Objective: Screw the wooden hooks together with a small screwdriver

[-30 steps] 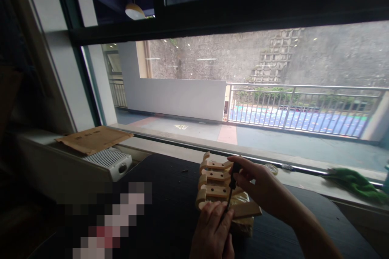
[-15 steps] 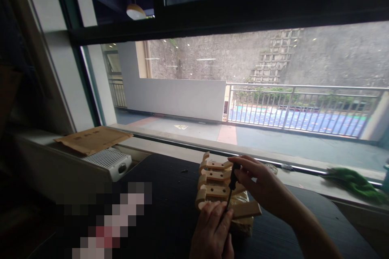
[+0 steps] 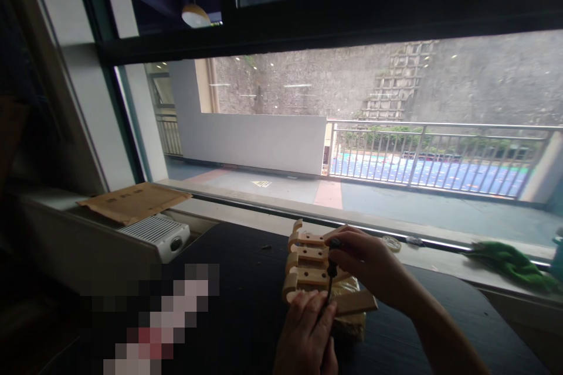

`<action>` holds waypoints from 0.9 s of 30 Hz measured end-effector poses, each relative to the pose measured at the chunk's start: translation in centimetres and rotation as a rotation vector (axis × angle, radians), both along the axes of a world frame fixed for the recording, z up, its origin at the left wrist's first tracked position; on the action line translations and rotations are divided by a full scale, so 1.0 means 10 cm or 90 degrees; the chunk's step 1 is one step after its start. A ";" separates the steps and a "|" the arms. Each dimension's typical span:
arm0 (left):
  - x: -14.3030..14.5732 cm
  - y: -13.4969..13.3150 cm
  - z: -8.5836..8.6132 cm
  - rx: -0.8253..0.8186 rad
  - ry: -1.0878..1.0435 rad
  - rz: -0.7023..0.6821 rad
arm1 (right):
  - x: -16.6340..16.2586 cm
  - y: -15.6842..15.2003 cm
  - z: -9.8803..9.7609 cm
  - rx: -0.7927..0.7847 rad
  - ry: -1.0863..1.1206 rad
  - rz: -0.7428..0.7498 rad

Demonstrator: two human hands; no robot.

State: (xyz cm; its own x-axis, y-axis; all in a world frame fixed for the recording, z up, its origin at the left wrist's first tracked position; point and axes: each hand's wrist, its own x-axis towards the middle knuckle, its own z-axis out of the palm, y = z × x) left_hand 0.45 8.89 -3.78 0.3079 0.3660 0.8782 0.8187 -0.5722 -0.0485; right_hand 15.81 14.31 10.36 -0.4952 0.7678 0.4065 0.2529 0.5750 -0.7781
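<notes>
My right hand (image 3: pixel 367 261) is closed round the black handle of a screwdriver (image 3: pixel 333 266), which stands nearly upright. Its shaft runs down to the fingertips of my left hand (image 3: pixel 308 325), and the tip is hidden there. Fingers together, my left hand presses on the nearest of several light wooden pieces with curled ends, a wooden hook (image 3: pixel 358 303). Farther back, similar wooden hooks (image 3: pixel 308 254) lie in a row, each with dark holes. Under them is a block wrapped in clear plastic (image 3: pixel 352 328).
The black table (image 3: pixel 237 293) stands by a window. On the sill are a tape roll (image 3: pixel 391 244) and a green cloth (image 3: pixel 510 263). A brown envelope (image 3: pixel 136 200) lies at the left above a white vented unit (image 3: pixel 160 234). A blurred patch covers the lower left.
My right hand has shifted slightly left and turned, bringing the screwdriver's handle more upright. My left hand stays in place on the wooden hook.
</notes>
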 end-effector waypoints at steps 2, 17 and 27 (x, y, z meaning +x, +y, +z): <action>0.00 0.00 -0.01 -0.008 -0.002 -0.003 | -0.01 0.00 0.00 -0.006 0.003 -0.001; -0.01 0.02 -0.07 -0.020 0.001 -0.014 | -0.03 0.01 -0.01 -0.059 0.026 -0.061; 0.00 0.02 -0.09 -0.028 -0.012 -0.019 | 0.01 0.06 -0.08 -0.017 -0.039 -0.050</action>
State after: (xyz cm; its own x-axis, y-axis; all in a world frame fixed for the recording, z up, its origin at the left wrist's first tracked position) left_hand 0.41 9.07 -4.65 0.3026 0.3959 0.8670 0.8018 -0.5975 -0.0070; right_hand 15.94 14.88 9.53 -0.4561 0.8152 0.3569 0.3437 0.5313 -0.7743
